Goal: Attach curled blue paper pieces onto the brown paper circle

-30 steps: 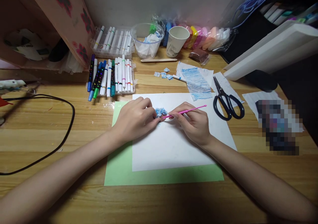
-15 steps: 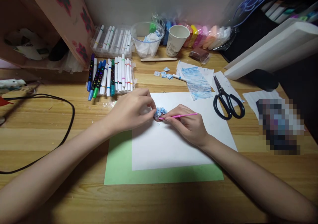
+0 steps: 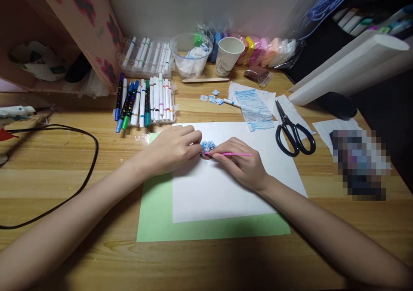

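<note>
A blue-and-white paper tuft (image 3: pixel 209 145) sits at the centre of the frame, near the upper part of a white sheet (image 3: pixel 219 196); the left hand (image 3: pixel 176 149) closes in from the left, its fingers curled and the tips at the tuft's left edge, though whether they pinch it I cannot tell; the right hand (image 3: pixel 241 162), nearly closed, grips a slim pink tool (image 3: pixel 234 154) between thumb and fingers, the tool's left tip at the tuft's lower edge and its other end reaching past the knuckles; little room is left between the two hands.

Below them a broad stretch of white runs to the sheet's lower edge; a green sheet (image 3: pixel 161 231) shows past it along the left and bottom, and wooden table (image 3: pixel 213 263) continues to the bottom of the frame.

Right of centre, black scissors (image 3: pixel 286 119) lie apart from the right hand, their handles over the sheet's right edge; blue-shaded paper (image 3: pixel 254 110) overlaps the top edge; small paper scraps (image 3: pixel 212 98) lie just above that edge; a wooden stick (image 3: pixel 205 80), a clear bowl (image 3: pixel 192 72) and a paper cup (image 3: pixel 226 59) line the upper middle; markers (image 3: pixel 161 97) fill the upper left, and a black cable (image 3: pixel 97 147) curves through the left side, well apart from the sheets.
</note>
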Demonstrator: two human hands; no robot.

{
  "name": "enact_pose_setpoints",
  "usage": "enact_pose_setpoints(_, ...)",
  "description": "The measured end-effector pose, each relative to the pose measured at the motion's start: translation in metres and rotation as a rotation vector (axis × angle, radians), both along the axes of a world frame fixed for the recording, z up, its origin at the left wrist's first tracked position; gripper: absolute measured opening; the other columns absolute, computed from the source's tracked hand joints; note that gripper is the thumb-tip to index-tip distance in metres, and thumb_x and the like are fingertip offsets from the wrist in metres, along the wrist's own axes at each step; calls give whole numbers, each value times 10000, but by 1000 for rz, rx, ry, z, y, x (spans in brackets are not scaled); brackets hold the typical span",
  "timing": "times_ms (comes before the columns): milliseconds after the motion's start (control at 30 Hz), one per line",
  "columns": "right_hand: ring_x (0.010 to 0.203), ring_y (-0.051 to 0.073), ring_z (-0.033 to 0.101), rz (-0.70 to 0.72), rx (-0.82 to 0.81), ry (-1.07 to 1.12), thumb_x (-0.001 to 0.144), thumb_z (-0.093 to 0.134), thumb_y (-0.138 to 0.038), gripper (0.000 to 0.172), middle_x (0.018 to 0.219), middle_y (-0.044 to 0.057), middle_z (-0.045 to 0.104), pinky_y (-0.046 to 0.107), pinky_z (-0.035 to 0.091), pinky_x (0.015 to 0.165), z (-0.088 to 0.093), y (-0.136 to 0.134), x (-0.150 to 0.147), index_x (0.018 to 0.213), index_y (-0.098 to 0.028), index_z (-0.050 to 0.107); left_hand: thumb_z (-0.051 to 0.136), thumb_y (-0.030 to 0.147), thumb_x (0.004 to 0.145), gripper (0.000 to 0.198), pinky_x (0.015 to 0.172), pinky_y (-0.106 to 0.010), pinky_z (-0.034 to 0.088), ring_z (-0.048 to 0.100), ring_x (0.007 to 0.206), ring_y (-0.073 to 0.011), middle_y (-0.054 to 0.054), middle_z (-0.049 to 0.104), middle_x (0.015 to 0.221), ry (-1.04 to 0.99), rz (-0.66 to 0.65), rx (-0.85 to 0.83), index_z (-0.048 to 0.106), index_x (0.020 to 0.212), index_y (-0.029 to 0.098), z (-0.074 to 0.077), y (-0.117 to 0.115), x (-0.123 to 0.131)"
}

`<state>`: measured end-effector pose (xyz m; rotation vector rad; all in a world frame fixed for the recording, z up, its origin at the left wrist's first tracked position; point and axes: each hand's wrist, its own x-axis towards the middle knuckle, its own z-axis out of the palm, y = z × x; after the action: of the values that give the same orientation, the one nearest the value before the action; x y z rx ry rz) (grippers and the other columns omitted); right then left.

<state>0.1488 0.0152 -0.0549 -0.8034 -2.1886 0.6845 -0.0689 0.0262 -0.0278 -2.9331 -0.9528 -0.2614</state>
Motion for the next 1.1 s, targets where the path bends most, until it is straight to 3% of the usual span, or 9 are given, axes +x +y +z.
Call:
enact_pose_setpoints(367, 732, 161, 580, -7, -2, 51, 878, 547, -136, 115, 790, 32, 699, 309, 463, 689, 1, 1, 0, 898, -198, 640, 521, 232, 877, 211, 569, -304, 303, 465, 679, -149, -26, 587, 744, -28, -154, 179, 590, 690, 163, -1, 3, 4)
enact_pose_setpoints(667, 702, 160, 568, -28, 41, 34, 880, 538, -137, 105, 755, 40, 691, 297, 457, 669, 2, 1, 1, 870, -179, 633, 519, 191, 885, 201, 577, -296, 294, 466, 701, -148, -37, 574, 739, 3, -251, 240, 562, 693, 150, -3, 5, 4)
enact_pose_setpoints(1100, 745, 154, 567, -27, -37, 48, 894, 516, -140, 119, 774, 30, 674, 305, 439, 716, 9, 5, -6, 836, -184, 611, 487, 221, 886, 217, 540, -285, 317, 471, 640, -140, -23, 595, 714, -110, -136, 232, 589, 702, 168, -1, 6, 3)
